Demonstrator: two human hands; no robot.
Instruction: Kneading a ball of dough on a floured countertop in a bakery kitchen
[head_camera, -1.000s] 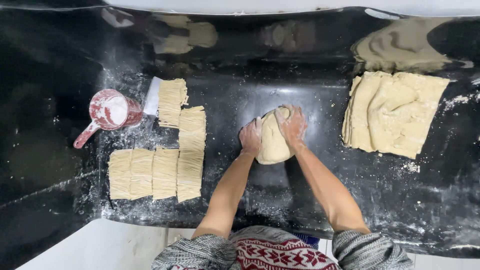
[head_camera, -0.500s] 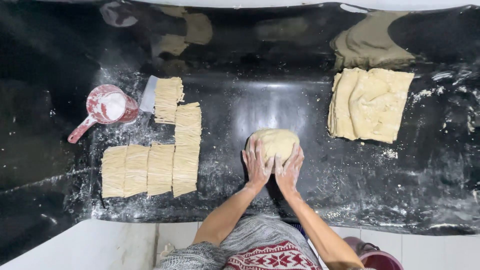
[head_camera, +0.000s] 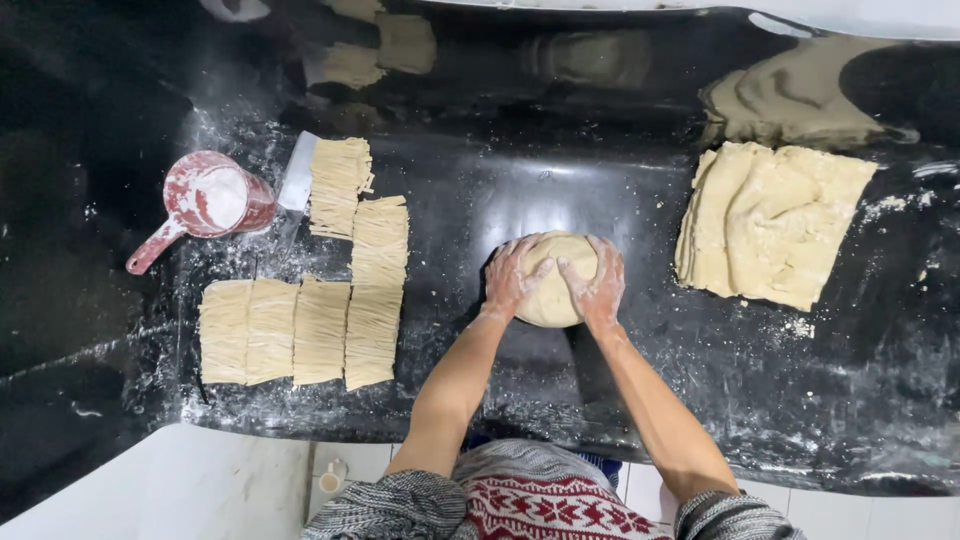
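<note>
A round ball of pale dough (head_camera: 553, 290) lies on the black floured counter (head_camera: 520, 190) in front of me. My left hand (head_camera: 512, 277) presses on its left side and my right hand (head_camera: 597, 282) on its right side, fingers spread over the top. Both hands are dusted with flour. The lower part of the dough is hidden under my palms.
Several bundles of cut noodles (head_camera: 325, 300) lie in rows at the left. A red cup of flour (head_camera: 205, 200) with a handle stands beside a cleaver blade (head_camera: 297, 185). A folded stack of dough sheets (head_camera: 770, 220) rests at the right. The counter's front edge is near my body.
My hands and the dough ball rolled toward me half a second ago, then pushed back away; both hands now cover the top of the ball.
</note>
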